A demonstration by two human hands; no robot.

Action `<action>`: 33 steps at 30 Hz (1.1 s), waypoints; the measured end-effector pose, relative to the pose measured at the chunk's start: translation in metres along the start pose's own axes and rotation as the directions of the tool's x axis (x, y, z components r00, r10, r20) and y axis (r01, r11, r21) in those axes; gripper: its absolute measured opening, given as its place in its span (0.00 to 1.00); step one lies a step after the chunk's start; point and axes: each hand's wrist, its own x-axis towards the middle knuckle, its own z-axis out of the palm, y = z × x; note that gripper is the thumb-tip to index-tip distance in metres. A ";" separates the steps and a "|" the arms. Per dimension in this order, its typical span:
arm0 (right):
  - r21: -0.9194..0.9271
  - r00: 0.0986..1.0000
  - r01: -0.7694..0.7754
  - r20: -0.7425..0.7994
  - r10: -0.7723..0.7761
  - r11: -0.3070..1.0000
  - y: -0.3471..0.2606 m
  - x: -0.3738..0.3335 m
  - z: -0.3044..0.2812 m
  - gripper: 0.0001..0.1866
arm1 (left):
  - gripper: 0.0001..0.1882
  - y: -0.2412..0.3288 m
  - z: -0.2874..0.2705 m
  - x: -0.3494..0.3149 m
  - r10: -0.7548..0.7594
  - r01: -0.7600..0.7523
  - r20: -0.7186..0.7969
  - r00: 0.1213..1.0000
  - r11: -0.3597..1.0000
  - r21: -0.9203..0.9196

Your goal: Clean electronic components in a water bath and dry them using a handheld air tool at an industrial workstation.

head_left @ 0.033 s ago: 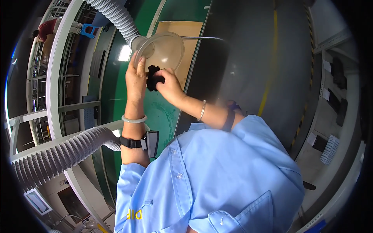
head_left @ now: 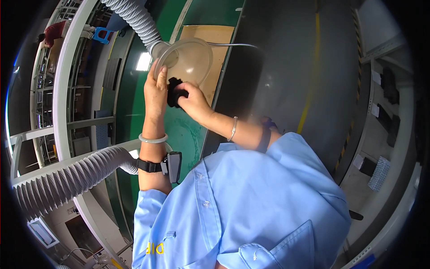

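Beyond my hands is a clear, round, bowl-shaped hood (head_left: 192, 58), joined to the end of a grey ribbed hose. My left hand (head_left: 156, 87) is raised to the hood's left rim, thumb and fingers bent together. Whether they grip the rim or something behind it, I cannot tell. Just to the right of that hand, a crumpled black piece, cloth-like in look (head_left: 174, 92), sits below the hood's near edge. My right hand (head_left: 193, 99) closes on it from the right, thumb and fingers pinched.
A green work surface (head_left: 183, 134) lies under my hands, with a brown board (head_left: 219, 36) beneath the hood. At the left stand a white frame post (head_left: 60, 89) and a thick ribbed hose (head_left: 76, 175). Grey floor (head_left: 277, 67) stretches rightward. A person (head_left: 53, 33) is far left.
My right hand and the black piece have shifted very slightly downward and left. My left hand has barely moved.
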 end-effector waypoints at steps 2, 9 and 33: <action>0.163 0.977 -0.182 0.139 0.160 0.970 -0.023 -0.008 0.000 0.10 | 0.25 0.006 -0.010 -0.007 -0.063 0.063 0.009 0.998 0.995 -0.079; 0.528 0.913 -0.377 0.077 0.400 0.761 -0.018 0.031 -0.026 0.12 | 0.23 0.019 -0.003 -0.022 -0.263 0.265 0.038 0.964 0.958 -0.111; -0.536 0.810 -0.527 -0.081 0.581 0.660 0.067 0.133 -0.300 0.33 | 0.25 -0.027 -0.030 -0.007 -0.197 0.195 0.007 0.980 0.964 -0.179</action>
